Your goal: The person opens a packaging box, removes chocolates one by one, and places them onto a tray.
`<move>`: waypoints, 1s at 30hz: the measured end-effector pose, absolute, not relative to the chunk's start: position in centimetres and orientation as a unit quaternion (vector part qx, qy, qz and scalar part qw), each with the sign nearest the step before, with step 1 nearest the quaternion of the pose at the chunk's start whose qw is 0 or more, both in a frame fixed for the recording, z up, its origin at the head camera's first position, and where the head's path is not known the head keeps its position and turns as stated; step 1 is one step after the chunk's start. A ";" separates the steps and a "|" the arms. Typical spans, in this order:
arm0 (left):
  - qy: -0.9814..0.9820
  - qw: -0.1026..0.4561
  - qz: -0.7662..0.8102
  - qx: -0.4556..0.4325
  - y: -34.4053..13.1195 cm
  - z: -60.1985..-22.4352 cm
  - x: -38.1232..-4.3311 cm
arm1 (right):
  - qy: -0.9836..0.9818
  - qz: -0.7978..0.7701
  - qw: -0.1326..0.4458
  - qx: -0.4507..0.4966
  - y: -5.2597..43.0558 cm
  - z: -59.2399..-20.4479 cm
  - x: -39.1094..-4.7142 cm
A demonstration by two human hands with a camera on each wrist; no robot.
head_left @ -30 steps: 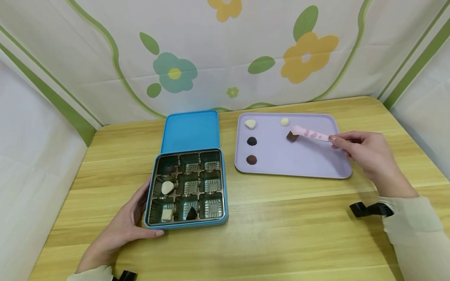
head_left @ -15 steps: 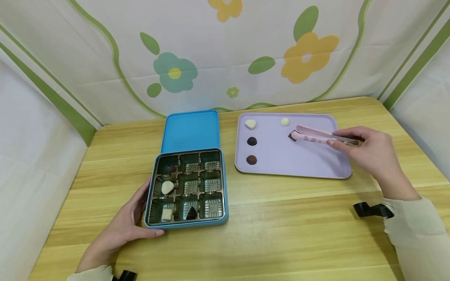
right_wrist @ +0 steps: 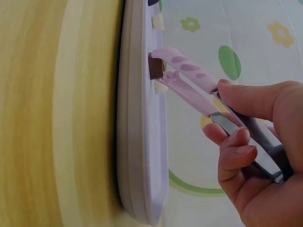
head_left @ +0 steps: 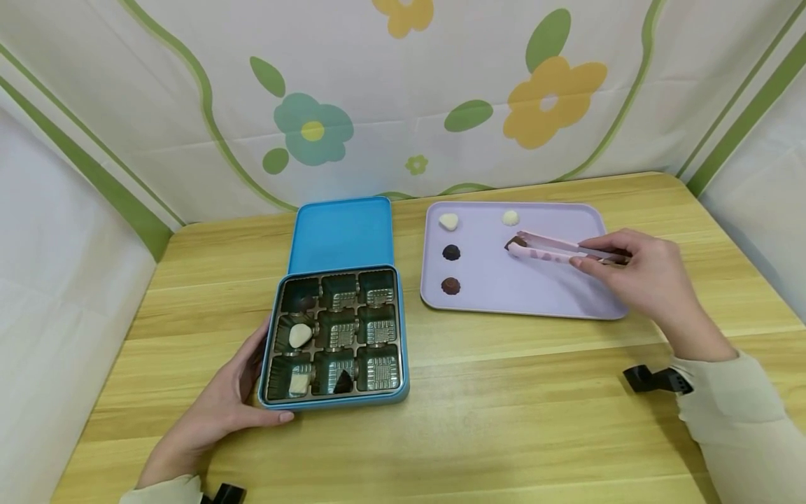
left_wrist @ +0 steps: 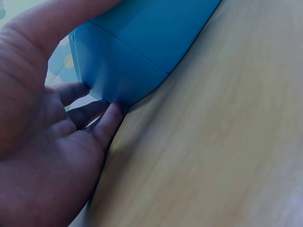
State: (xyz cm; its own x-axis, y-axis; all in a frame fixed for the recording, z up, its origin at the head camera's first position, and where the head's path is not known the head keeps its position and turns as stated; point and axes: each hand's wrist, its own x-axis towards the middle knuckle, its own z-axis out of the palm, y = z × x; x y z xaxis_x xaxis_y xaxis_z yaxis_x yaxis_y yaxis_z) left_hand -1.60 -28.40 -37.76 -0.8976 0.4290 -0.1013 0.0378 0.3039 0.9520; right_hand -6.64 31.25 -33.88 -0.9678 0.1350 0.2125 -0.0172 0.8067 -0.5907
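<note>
My right hand (head_left: 648, 280) grips pink-tipped tongs (head_left: 554, 246) with metal arms, over the lilac tray (head_left: 535, 297). A brown square chocolate (head_left: 515, 242) lies between the tips; in the right wrist view the tongs' tips reach either side of this brown chocolate (right_wrist: 155, 66). At the near left corner of a blue tin box (head_left: 403, 392), my left hand (head_left: 217, 402) holds on, thumb along the front and fingers at the left side. The left wrist view shows those fingers (left_wrist: 111, 120) touching the blue wall. Inside, a divided insert holds a white rounded piece (head_left: 299, 336), a pale square (head_left: 299, 384) and a dark piece (head_left: 343, 382).
On the tray's left lie a white chocolate (head_left: 448, 222), a dark one (head_left: 450, 253) and a brown one (head_left: 450, 285). Another white piece (head_left: 510, 218) sits near the tray's back edge. A blue lid (head_left: 343, 234) lies behind the box, before a flowered cloth (head_left: 403, 105).
The tongs were turned, spread beside the brown chocolate, then brought around it. The chocolate has shifted slightly left on the tray. My left hand and the box stay put.
</note>
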 end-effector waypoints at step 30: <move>0.787 0.170 0.572 0.156 -28.4 -37.8 -1.7 | -0.889 0.412 0.128 0.154 21.7 -31.2 -5.6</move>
